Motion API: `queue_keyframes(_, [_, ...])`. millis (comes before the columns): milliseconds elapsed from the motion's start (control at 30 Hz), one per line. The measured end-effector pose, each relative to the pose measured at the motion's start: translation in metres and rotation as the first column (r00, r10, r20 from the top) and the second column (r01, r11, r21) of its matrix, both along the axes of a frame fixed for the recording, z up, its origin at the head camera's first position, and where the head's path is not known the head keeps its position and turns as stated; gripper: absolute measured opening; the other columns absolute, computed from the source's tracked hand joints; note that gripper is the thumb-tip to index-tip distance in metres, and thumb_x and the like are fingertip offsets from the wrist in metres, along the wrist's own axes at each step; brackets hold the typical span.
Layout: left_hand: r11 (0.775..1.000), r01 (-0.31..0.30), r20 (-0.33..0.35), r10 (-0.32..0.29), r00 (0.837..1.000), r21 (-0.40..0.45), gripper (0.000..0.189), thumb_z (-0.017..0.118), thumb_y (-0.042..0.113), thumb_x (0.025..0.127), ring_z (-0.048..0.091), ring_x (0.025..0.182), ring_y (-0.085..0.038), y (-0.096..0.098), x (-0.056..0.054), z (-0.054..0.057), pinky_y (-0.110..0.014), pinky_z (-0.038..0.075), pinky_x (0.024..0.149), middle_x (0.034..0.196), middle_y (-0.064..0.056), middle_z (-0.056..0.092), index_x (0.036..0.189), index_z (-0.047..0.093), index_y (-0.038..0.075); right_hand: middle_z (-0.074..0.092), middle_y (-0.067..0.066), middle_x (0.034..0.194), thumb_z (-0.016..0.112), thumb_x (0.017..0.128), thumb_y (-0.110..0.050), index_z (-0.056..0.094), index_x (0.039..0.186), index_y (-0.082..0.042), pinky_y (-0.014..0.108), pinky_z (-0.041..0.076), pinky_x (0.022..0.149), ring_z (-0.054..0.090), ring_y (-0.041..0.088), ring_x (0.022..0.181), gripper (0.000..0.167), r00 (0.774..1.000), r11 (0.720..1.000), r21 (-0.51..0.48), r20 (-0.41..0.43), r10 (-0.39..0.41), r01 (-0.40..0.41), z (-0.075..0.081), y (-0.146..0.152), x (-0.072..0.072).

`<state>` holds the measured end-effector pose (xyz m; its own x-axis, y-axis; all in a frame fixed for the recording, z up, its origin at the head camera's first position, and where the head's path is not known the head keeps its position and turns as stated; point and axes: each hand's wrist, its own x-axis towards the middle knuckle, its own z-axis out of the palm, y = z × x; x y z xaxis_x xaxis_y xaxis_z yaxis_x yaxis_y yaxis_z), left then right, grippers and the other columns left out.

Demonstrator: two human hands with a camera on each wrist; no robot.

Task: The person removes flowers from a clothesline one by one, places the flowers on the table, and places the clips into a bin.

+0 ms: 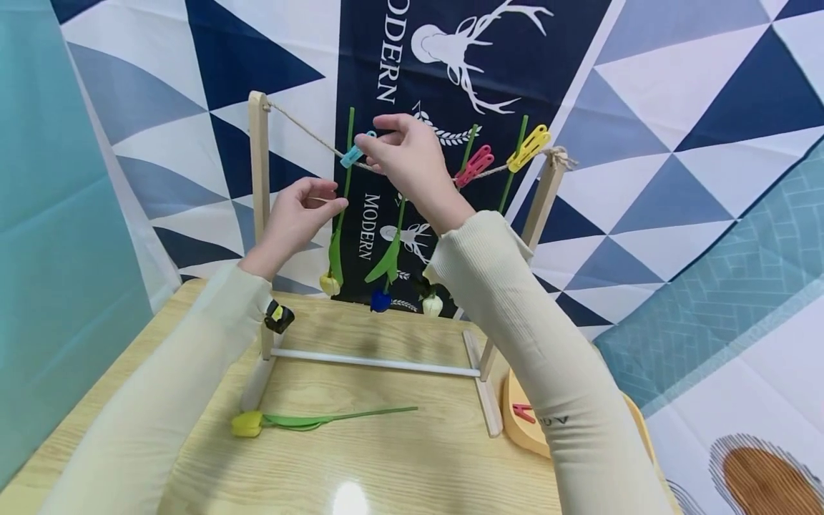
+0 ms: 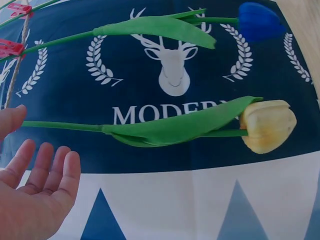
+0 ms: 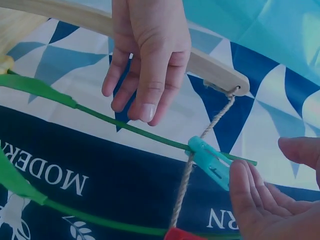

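Note:
A turquoise clothespin [image 3: 210, 162] clips the green stem of a yellow tulip [image 2: 268, 126] to a rope [image 1: 302, 130], and the tulip hangs bloom down. At the clothespin's handle end is my right hand [image 3: 275, 200], its fingertips right at the handle and its thumb spread apart. My left hand [image 1: 292, 218] is beside the same stem, with its fingers loosely bent and nothing held. Farther along the rope, pink clothespins [image 1: 474, 166] and a yellow clothespin [image 1: 529, 148] grip more stems. A blue tulip [image 1: 380, 300] and a white tulip [image 1: 433, 306] hang upside down; my right arm covers part of this row.
Wooden posts [image 1: 260, 157] carry the rope at both ends, joined low down by a white bar [image 1: 373, 363]. Another yellow tulip [image 1: 247, 423] lies on the table [image 1: 360, 458] in front. At the right, partly behind my sleeve, is an orange tray [image 1: 528, 438] with a red clothespin [image 1: 524, 412].

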<state>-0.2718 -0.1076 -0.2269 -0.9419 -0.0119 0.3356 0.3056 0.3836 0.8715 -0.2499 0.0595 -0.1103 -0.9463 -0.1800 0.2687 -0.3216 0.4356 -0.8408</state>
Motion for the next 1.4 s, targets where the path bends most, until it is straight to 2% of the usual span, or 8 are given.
queue_keyframes(100, [1.0,0.015,-0.013,-0.015,1.0,-0.001,0.046,0.062,0.033,0.09,0.058,0.11,-0.022,0.001,-0.002,0.004,-0.039,0.047,0.096,0.124,-0.01,0.059,0.129,0.052,0.011,0.066,0.006,0.106,0.063,0.09,-0.028,0.045,0.137,-0.013,0.021,0.053,0.082,0.068,0.016,0.091,0.053,0.998,0.999,0.026,0.061,-0.026,0.024,0.006,-0.004,-0.004])
queue_keyframes(300, [1.0,0.028,-0.009,-0.028,1.0,0.0,0.046,0.061,0.033,0.09,0.058,0.108,-0.021,0.004,-0.006,0.011,-0.037,0.047,0.096,0.124,-0.009,0.059,0.13,0.052,0.011,0.068,0.009,0.107,0.061,0.091,-0.029,0.041,0.14,-0.012,0.018,0.053,0.075,0.068,0.012,0.084,0.056,0.989,0.99,0.136,0.133,-0.06,0.042,0.012,-0.008,-0.014])
queue_keyframes(600, [1.0,0.016,-0.014,-0.015,1.0,0.024,0.042,0.061,0.032,0.091,0.058,0.104,-0.018,0.008,-0.01,0.014,-0.034,0.047,0.094,0.121,-0.009,0.061,0.127,0.055,0.011,0.065,0.008,0.1,0.061,0.091,-0.024,0.044,0.137,-0.008,0.019,0.054,0.07,0.064,0.009,0.07,0.052,0.978,0.989,0.149,0.207,-0.041,0.01,0.014,-0.006,-0.023])
queue_keyframes(833, [0.999,0.0,-0.027,0.001,1.0,0.042,0.04,0.061,0.032,0.091,0.059,0.105,-0.017,0.009,-0.012,0.015,-0.032,0.047,0.094,0.12,-0.009,0.062,0.124,0.057,0.01,0.065,0.006,0.094,0.061,0.091,-0.023,0.051,0.131,-0.007,0.018,0.054,0.069,0.063,0.009,0.067,0.044,0.978,0.985,0.175,0.206,-0.026,-0.011,0.016,-0.005,-0.024])
queue_keyframes(1000, [0.998,0.02,-0.032,-0.018,0.999,0.063,0.039,0.061,0.03,0.091,0.059,0.105,-0.015,0.011,-0.013,0.016,-0.03,0.047,0.095,0.12,-0.009,0.062,0.123,0.057,0.009,0.063,0.005,0.086,0.06,0.092,-0.018,0.057,0.12,-0.003,0.018,0.054,0.067,0.062,0.009,0.063,0.032,0.98,0.988,0.153,0.201,-0.015,-0.016,0.016,-0.006,-0.023])
queue_keyframes(1233, [0.992,0.029,-0.077,-0.02,0.997,0.122,0.033,0.062,0.025,0.091,0.058,0.087,-0.005,0.013,-0.013,0.016,-0.017,0.048,0.078,0.108,-0.005,0.066,0.116,0.062,0.005,0.063,0.005,0.082,0.06,0.091,-0.017,0.06,0.114,-0.002,0.019,0.054,0.067,0.062,0.009,0.061,0.027,0.984,0.987,0.156,0.181,0.003,-0.032,0.015,-0.006,-0.021])
queue_keyframes(1400, [0.987,0.031,-0.085,-0.017,0.996,0.159,0.031,0.064,0.024,0.089,0.058,0.083,-0.002,0.014,-0.014,0.015,-0.014,0.049,0.074,0.096,0.005,0.065,0.113,0.063,0.005,0.063,0.005,0.081,0.059,0.092,-0.017,0.061,0.111,-0.002,0.02,0.054,0.069,0.061,0.01,0.062,0.024,0.987,0.985,0.17,0.161,0.005,-0.033,0.014,-0.005,-0.021])
